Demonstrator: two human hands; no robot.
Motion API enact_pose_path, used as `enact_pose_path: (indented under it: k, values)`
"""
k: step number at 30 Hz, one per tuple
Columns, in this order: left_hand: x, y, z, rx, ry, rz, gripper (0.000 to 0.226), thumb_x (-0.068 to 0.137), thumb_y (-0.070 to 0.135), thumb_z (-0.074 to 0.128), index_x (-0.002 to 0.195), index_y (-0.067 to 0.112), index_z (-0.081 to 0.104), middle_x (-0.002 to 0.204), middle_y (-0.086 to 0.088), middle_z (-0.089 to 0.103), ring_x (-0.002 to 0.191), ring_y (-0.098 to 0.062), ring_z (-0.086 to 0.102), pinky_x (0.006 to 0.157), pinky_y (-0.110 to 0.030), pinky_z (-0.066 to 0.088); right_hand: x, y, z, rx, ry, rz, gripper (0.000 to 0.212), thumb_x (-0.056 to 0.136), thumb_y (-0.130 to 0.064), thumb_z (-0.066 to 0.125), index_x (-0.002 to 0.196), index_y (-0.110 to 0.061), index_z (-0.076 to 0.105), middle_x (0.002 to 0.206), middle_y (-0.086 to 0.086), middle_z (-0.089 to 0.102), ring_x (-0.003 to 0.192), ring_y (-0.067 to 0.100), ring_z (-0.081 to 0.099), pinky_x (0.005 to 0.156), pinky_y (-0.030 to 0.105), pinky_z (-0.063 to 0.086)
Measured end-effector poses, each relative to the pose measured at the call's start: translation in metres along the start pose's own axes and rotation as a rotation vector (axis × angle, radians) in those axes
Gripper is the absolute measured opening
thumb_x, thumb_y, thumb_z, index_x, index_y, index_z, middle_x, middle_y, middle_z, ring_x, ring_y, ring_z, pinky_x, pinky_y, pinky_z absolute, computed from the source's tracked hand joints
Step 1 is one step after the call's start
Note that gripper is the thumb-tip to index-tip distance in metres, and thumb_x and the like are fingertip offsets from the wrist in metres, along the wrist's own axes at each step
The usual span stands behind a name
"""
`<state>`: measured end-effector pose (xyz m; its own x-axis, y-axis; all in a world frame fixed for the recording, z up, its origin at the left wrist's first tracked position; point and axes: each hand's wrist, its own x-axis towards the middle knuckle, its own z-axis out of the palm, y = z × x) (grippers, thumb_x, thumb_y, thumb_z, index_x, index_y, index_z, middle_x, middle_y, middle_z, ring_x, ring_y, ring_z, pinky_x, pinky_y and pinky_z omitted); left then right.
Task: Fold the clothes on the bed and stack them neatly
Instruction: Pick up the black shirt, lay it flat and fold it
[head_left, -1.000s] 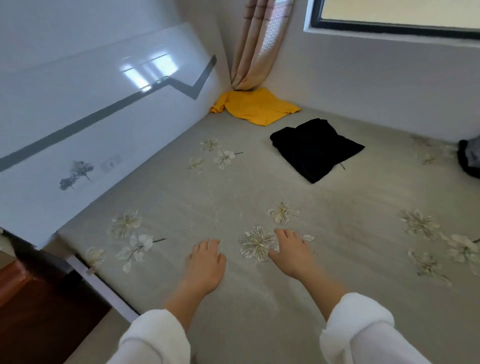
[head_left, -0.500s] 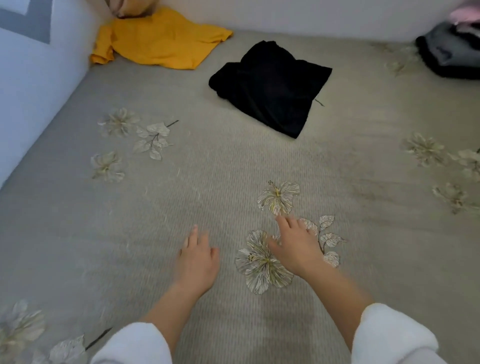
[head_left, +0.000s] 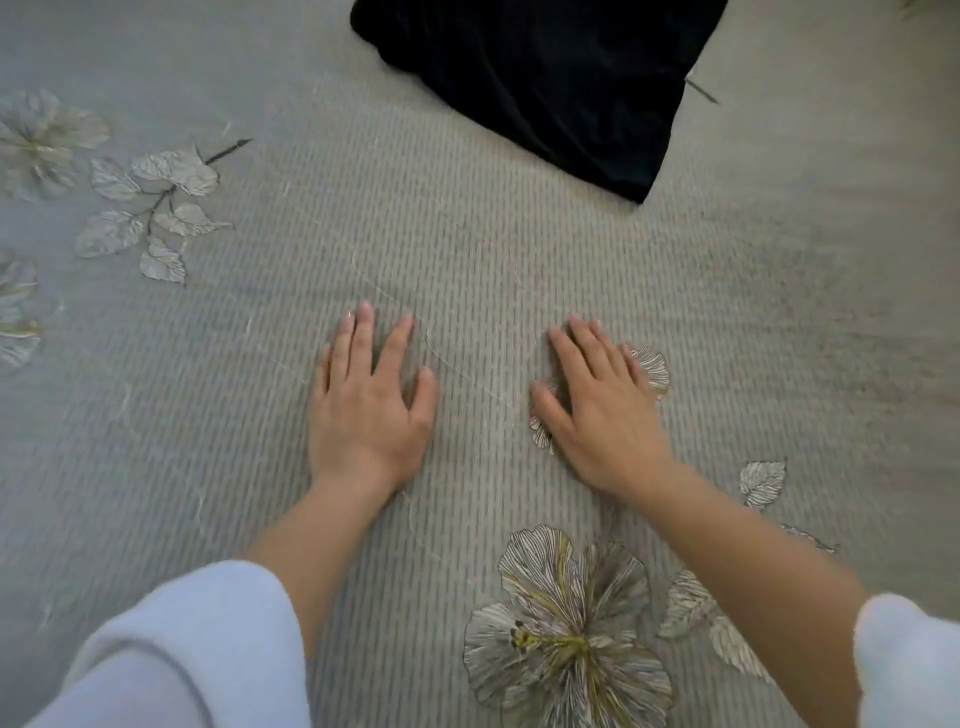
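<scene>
As left hand (head_left: 366, 410) rests flat (on bedspread (head_left: 467, 249)), right hand (head_left: 597, 415) matches.

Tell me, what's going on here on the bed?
A person is leaning over the bed with both hands down on the grey flowered bedcover. The left hand and the right hand lie flat with fingers spread, and neither holds anything. The right hand partly covers an embroidered flower. A black garment lies rumpled farther up the bed, ahead of the hands and not touched by either. No folding is happening yet.
</scene>
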<state>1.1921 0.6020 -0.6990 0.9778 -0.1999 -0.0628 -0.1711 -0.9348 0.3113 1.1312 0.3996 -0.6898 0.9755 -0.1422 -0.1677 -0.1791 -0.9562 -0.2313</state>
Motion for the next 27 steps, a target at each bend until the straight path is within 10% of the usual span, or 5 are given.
enact_pose_path:
  k: [5,15,20,24,27]
  values:
    - [0.002,0.0,0.001,0.002,-0.021,-0.007,0.061,0.091,0.05,0.024,0.15,0.035,0.014,0.161,0.0,0.003,0.147,-0.014,-0.004,0.115,-0.033,-0.005,0.087,0.008,-0.014,0.153,0.246,0.227,0.056,0.097,-0.04,0.041,0.145,-0.014,0.03,0.146,0.008,0.034,0.133,0.026,0.028,0.108,0.043,0.023]
    - [0.006,0.001,-0.001,0.014,-0.075,-0.051,0.062,0.089,0.048,0.026,0.148,0.032,0.024,0.159,-0.003,0.013,0.147,-0.018,0.004,0.113,-0.036,0.0,0.193,0.016,-0.045,0.36,0.438,0.658,0.034,0.093,-0.03,0.054,0.127,-0.029,0.051,0.133,0.003,0.032,0.121,0.019,0.031,0.101,0.032,0.024]
    - [0.008,0.0,0.001,0.044,-0.066,-0.03,0.06,0.089,0.047,0.029,0.147,0.032,0.023,0.159,-0.003,0.014,0.146,-0.018,0.005,0.112,-0.038,0.001,0.182,0.019,-0.04,0.043,0.365,0.181,0.018,0.097,-0.018,0.047,0.109,-0.012,0.059,0.135,0.005,0.046,0.133,0.024,0.032,0.109,0.037,0.021]
    - [0.008,-0.002,0.001,0.017,-0.06,-0.032,0.061,0.089,0.049,0.027,0.148,0.034,0.023,0.16,-0.001,0.009,0.146,-0.016,0.002,0.112,-0.037,-0.001,0.134,0.012,-0.041,0.368,0.315,-0.043,0.01,0.101,-0.015,0.038,0.098,-0.008,0.045,0.07,-0.001,0.047,0.06,0.016,0.043,0.055,0.031,0.037]
    - [0.009,0.0,-0.001,0.006,-0.05,-0.043,0.058,0.092,0.048,0.03,0.148,0.035,0.022,0.16,0.001,0.007,0.146,-0.015,0.001,0.116,-0.041,0.003,0.092,0.003,-0.04,0.505,0.254,0.042,0.006,0.102,-0.016,0.034,0.098,-0.012,0.037,0.063,-0.005,0.04,0.052,0.012,0.035,0.049,0.03,0.029]
